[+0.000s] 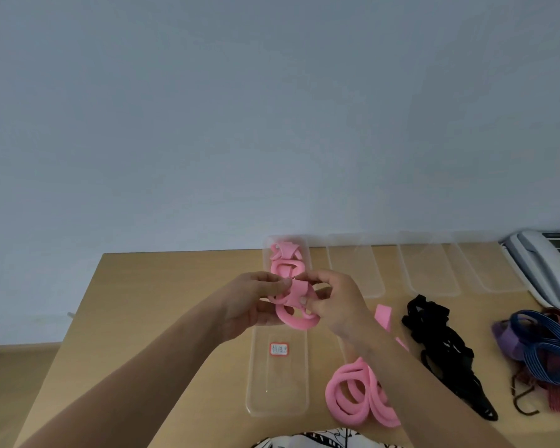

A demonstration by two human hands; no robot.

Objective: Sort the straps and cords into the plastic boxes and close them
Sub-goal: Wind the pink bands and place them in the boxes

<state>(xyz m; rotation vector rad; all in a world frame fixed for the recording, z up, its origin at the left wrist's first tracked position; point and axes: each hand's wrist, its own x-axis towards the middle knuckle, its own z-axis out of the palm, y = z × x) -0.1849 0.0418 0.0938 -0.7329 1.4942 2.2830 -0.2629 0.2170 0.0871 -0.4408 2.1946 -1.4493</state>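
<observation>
Both hands hold one coiled pink strap (296,305) just above a long clear plastic box (277,379) on the wooden table. My left hand (254,300) pinches its left side, and my right hand (335,300) grips its right side. Two more pink coils (285,258) lie in the far end of that box. Loose pink straps (358,391) are heaped to the box's right. A black strap bundle (440,344) lies further right, then blue cords (545,349) over purple and dark red ones.
Several clear lids or shallow boxes (429,270) line the table's far edge by the wall. A white desk phone (547,263) sits at the far right corner. The table's left edge (75,315) drops to the floor. A small red-framed label (279,349) marks the box bottom.
</observation>
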